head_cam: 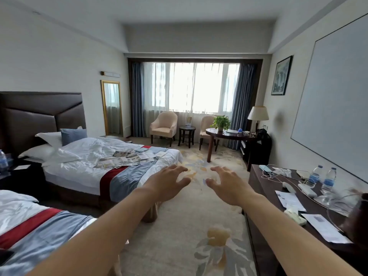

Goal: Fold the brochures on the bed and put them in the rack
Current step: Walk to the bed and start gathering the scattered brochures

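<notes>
Nothing looks done yet: the brochures (127, 159) lie scattered and unfolded on the bed (83, 172) at middle left, no rack is clearly visible, and the left hand (169, 181) and right hand (227, 184) reach forward, fingers spread, holding nothing.

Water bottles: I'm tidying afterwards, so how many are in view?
3. Two water bottles stand together on the right-hand desk; one is on the nightstand at the left edge. Others may be hidden.
</notes>
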The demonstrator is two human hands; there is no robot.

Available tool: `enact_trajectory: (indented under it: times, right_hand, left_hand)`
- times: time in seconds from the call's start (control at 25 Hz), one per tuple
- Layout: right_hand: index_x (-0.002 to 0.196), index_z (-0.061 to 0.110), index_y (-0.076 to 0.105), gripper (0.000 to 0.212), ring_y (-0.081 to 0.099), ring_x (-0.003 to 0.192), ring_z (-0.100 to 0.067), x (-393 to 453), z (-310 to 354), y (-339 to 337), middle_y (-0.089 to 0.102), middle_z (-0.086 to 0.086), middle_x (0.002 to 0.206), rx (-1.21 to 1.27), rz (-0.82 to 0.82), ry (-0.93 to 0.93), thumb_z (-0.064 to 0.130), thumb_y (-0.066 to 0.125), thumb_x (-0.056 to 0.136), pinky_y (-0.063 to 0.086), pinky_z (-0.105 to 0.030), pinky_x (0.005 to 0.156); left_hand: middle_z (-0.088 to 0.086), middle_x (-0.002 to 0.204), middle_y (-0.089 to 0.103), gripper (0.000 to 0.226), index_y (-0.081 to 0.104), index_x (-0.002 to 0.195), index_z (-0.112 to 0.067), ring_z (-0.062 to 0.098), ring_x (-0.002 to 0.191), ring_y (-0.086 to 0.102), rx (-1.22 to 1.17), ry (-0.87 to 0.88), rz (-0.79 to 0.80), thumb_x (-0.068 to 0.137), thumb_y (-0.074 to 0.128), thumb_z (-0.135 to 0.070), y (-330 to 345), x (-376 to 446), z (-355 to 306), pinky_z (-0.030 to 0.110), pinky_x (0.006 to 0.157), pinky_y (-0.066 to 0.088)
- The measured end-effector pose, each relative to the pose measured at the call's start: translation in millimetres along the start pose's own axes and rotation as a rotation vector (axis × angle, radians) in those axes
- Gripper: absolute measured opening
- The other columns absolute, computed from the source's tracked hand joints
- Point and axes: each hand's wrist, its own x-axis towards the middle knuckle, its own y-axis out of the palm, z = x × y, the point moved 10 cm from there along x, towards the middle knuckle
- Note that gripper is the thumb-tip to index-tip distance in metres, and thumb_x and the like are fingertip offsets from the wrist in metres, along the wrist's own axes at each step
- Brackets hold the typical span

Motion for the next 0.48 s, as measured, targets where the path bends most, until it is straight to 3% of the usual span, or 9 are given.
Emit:
enact_trajectory:
  times: [0.48]
  right_hand:
    - [0.152,0.025,0.035,0.066,0.04,0.14,-0.023,188.5,-48.3,38.5,0.04,0.0,0.155,-0.1,0.01,0.049,0.059,0.046,0.097,0.037,-0.043,0.11]
  left_hand:
    - [-0.009,0.156,0.033,0.054,0.037,0.147,-0.038,0.016,0.142,0.034,0.041,0.039,0.039,0.098,0.037,-0.061,33.4,182.1,92.8,0.042,0.11,0.037]
